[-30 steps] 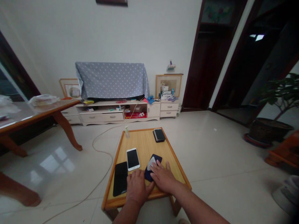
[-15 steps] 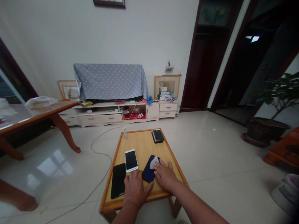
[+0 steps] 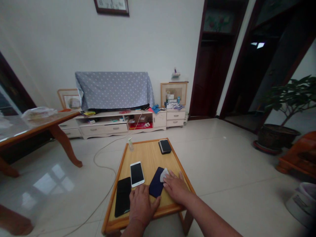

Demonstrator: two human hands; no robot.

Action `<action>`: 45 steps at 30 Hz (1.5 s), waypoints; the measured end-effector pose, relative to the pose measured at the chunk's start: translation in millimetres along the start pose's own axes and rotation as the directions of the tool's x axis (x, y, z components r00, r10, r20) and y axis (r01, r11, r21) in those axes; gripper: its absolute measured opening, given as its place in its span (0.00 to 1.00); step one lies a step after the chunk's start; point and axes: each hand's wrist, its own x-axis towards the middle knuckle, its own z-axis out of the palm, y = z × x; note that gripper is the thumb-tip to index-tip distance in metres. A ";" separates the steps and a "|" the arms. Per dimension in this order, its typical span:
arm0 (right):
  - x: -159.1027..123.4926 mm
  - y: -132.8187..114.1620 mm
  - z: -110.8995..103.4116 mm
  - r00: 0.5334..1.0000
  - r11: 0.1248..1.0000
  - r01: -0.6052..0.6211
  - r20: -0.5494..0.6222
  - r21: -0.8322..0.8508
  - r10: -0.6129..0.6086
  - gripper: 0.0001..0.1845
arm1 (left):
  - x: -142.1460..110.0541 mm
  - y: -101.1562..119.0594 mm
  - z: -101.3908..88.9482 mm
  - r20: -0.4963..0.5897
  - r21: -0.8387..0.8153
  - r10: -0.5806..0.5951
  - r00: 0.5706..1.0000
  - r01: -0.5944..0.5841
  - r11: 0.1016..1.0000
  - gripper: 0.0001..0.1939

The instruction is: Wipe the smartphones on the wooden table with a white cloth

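Observation:
A dark blue phone or phone case point(image 3: 156, 186) lies flat and slanted on the small wooden table point(image 3: 148, 152). My right hand point(image 3: 175, 186) presses a crumpled white tissue point(image 3: 164, 175) against its upper right side, fingers bent over the tissue. Beside its lower left edge rests my left hand point(image 3: 143, 204), fingers laid flat and thumb spread toward the near corner; whether the thumb touches it I cannot tell. A white phone point(image 3: 137, 174) with a dark screen lies beyond my left hand. Left of that hand is a larger black phone or tablet point(image 3: 122, 197), partly covered by it.
On the table's far edge stand a small clear spray bottle point(image 3: 130, 144) and a stack of dark phones point(image 3: 165, 146). A cable point(image 3: 108, 171) runs across the floor. A larger table point(image 3: 66, 116) is at left, a white bucket point(image 3: 302, 204) and potted plant point(image 3: 278, 135) at right.
My right hand and the tissue have shifted slightly toward the blue phone's right edge, baring more of its surface. My left hand stays beside it. The camera view has tilted a little upward.

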 end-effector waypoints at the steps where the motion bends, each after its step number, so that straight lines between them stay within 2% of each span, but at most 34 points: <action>1: -0.1 0.8 -0.2 1.000 1.000 -0.002 -0.008 -0.010 0.002 0.23 | -0.5 -0.2 0.1 -0.007 -0.007 0.008 1.000 -0.008 1.000 0.27; 6: -6.2 -11.8 12.3 0.977 0.977 0.212 0.013 -0.004 -0.212 0.19 | -2.8 0.9 2.3 -0.046 -0.002 0.018 0.999 -0.018 1.000 0.26; 8: -4.4 -16.5 16.8 0.974 0.974 0.226 -0.002 0.020 -0.226 0.15 | -2.6 2.4 2.8 -0.059 0.014 0.006 0.998 -0.005 1.000 0.25; 10: 1.7 -16.7 18.8 0.988 0.987 0.142 -0.076 0.070 -0.137 0.13 | -1.9 3.1 2.7 -0.053 0.021 -0.002 0.999 0.003 1.000 0.25; 12: 10.2 -13.6 19.9 0.987 0.976 0.043 -0.157 0.216 -0.009 0.12 | -1.3 2.2 2.4 -0.027 0.011 -0.010 1.000 0.011 1.000 0.25; 14: 18.5 -9.5 21.5 0.975 0.912 -0.022 -0.194 0.410 0.111 0.12 | -0.9 -0.2 2.6 -0.010 -0.013 -0.005 1.000 0.005 1.000 0.26; 16: 24.4 -6.7 23.5 0.958 0.857 -0.072 -0.203 0.510 0.201 0.13 | -1.2 -3.0 3.6 -0.021 -0.037 0.011 1.000 -0.012 0.999 0.27; 18: 27.2 -6.2 24.9 0.939 0.882 -0.112 -0.242 0.458 0.245 0.10 | -1.8 -5.0 5.1 -0.041 -0.048 0.024 0.999 -0.026 0.999 0.26; 20: 27.6 -9.0 25.9 0.925 0.939 -0.144 -0.295 0.311 0.239 0.06 | -2.4 -6.1 6.7 -0.042 -0.051 0.030 0.999 -0.032 0.998 0.26; 22: 26.6 -15.5 28.4 0.922 0.970 -0.169 -0.321 0.174 0.218 0.06 | -2.5 -6.9 8.6 -0.044 -0.053 0.032 0.999 -0.034 0.998 0.27; 24: 24.9 -25.4 33.9 0.931 0.979 -0.173 -0.306 0.105 0.197 0.08 | -2.0 -8.4 11.1 -0.055 -0.056 0.028 0.998 -0.031 0.998 0.26; 28: 21.5 -45.0 48.5 0.966 0.991 -0.068 -0.239 0.117 0.095 0.12 | 0.1 -13.6 16.0 -0.055 -0.057 0.035 0.998 -0.038 0.998 0.21; 31: 22.0 -48.5 49.9 0.973 0.991 -0.004 -0.227 0.134 0.035 0.13 | 0.4 -15.5 16.9 -0.044 -0.059 0.029 0.999 -0.032 0.998 0.22; 37: 21.3 -42.2 35.1 0.972 0.993 -0.073 -0.217 0.089 0.091 0.15 | -0.8 -14.3 14.4 -0.045 -0.084 0.028 0.999 -0.031 0.996 0.25; 41: 12.3 -53.7 38.4 0.990 0.997 0.072 -0.118 -0.016 -0.073 0.16 | -0.5 -17.4 17.4 -0.028 -0.085 0.009 1.000 -0.012 0.996 0.22; 45: 10.9 -66.9 38.7 0.981 0.983 0.185 -0.053 -0.013 -0.186 0.18 | -0.9 -17.3 16.5 -0.016 -0.081 0.013 1.000 -0.014 0.997 0.21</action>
